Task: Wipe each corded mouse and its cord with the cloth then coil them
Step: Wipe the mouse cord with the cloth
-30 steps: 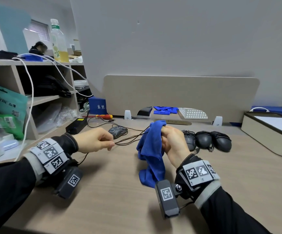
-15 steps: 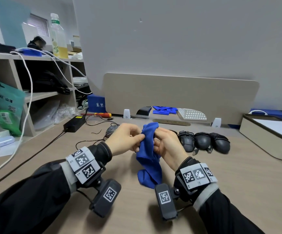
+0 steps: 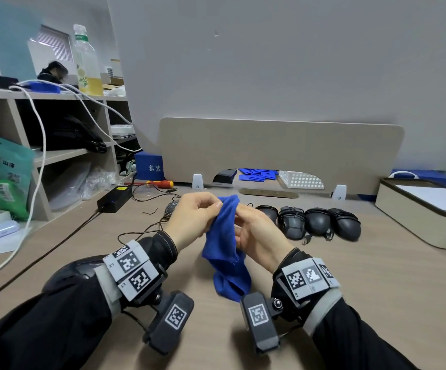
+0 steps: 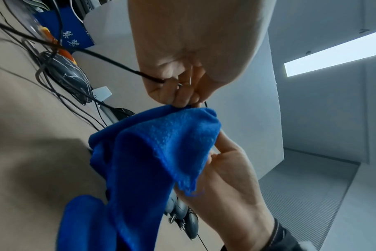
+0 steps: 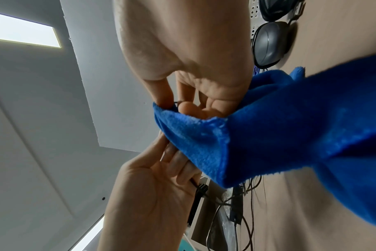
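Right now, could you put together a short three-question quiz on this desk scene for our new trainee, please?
1. True or false: the blue cloth lies flat on the desk, with neither hand touching it.
2. Multiple choice: what does the left hand pinch beside the cloth? A) a screwdriver B) a thin black cord C) a bottle
3. Fill in: the mouse with the loose cord lies to the ____ of the row of mice with wrapped cords, as the head camera sees it.

Key
1. False: the right hand holds it up, and its lower end hangs down to the desk.
2. B
3. left
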Tool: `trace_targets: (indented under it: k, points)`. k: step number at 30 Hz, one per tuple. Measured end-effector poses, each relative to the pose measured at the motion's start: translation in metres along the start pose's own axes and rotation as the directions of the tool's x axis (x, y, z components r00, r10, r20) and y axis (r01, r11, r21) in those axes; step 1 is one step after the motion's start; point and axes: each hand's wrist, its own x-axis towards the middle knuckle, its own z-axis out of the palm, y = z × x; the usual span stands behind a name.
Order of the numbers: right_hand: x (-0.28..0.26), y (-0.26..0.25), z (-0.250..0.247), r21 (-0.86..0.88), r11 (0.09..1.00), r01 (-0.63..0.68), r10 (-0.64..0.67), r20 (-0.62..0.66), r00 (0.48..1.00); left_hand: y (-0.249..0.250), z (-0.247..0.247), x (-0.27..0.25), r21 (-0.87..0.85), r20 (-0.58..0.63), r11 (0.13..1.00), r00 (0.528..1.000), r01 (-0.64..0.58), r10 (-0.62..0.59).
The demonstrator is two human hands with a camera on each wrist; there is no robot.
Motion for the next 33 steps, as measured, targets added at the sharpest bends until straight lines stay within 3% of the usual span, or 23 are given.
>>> trace_targets:
  k: [3, 6, 9, 12, 14, 18, 22, 28, 30, 33]
  points:
    - [0.001, 0.005, 0.0, -0.024, 0.999, 0.049, -0.05, -0.03, 0.998, -0.002, -0.003, -0.001, 0.204, 0.08, 0.97, 0.99, -0.128, 0.114]
    - [0.003, 0.007, -0.002, -0.037, 0.997, 0.068, -0.072, -0.112, 0.991, -0.007, -0.005, -0.008, 0.45, 0.194, 0.861, 0.967, -0.236, 0.163]
    - [0.004, 0.001, -0.006, 0.03, 0.998, 0.048, -0.04, -0.217, 0.975, -0.009, -0.009, -0.018, 0.535, 0.23, 0.799, 0.957, -0.276, 0.176]
    - [0.007, -0.01, -0.019, 0.16, 0.983, 0.09, -0.032, -0.335, 0.942, -0.006, -0.019, -0.023, 0.604, 0.259, 0.748, 0.955, -0.274, 0.141]
    - [0.008, -0.013, -0.023, 0.215, 0.971, 0.103, -0.028, -0.326, 0.945, -0.004, -0.026, -0.022, 0.666, 0.269, 0.717, 0.963, -0.204, 0.025]
    - [0.007, -0.008, -0.018, 0.15, 0.986, 0.071, -0.032, -0.25, 0.968, 0.003, -0.021, -0.013, 0.534, 0.33, 0.844, 0.906, 0.051, -0.264]
    - [0.009, -0.004, -0.015, 0.025, 0.997, 0.076, -0.068, -0.242, 0.968, 0.014, 0.002, -0.004, 0.167, 0.273, 0.957, 0.921, 0.239, -0.278]
    - [0.008, 0.001, -0.009, 0.009, 1.0, 0.017, -0.015, -0.18, 0.984, 0.017, 0.005, 0.0, 0.176, 0.098, 0.974, 0.982, 0.139, -0.158]
    - [0.002, 0.0, -0.003, -0.029, 0.999, 0.018, -0.021, -0.12, 0.993, 0.014, 0.005, 0.001, 0.262, 0.074, 0.961, 0.992, 0.083, -0.106]
    - [0.002, 0.004, -0.009, -0.159, 0.986, 0.049, -0.078, -0.178, 0.981, 0.009, 0.007, 0.002, 0.465, 0.1, 0.882, 0.994, -0.081, 0.039]
